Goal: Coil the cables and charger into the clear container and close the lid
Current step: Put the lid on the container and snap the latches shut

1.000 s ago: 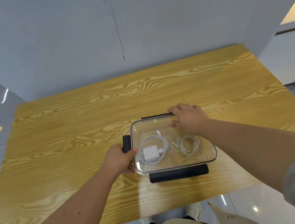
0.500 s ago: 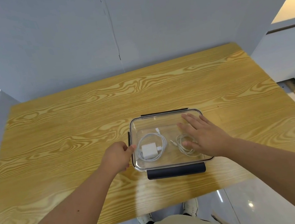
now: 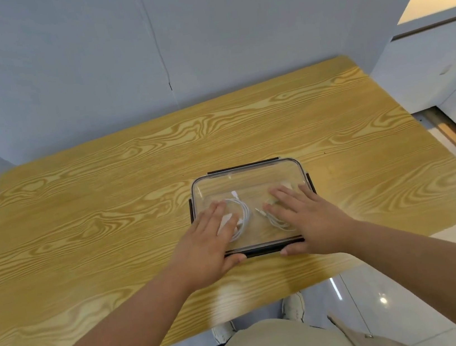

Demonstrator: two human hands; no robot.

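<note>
left hand (image 3: pixel 210 242) and right hand (image 3: pixel 306 220), fingers straight, now press flat on the lid (image 3: pixel 248 181) of the clear container (image 3: pixel 194 198), near the table's (image 3: pixel 110 218) front edge; near latch (image 3: pixel 261 251), earlier splayed, folded in: closure judged nearly complete.

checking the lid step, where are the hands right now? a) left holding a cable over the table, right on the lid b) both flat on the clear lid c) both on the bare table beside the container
b: the left hand and right hand both lie with fingers straight on the lid, thumbs at its near edge.
</note>
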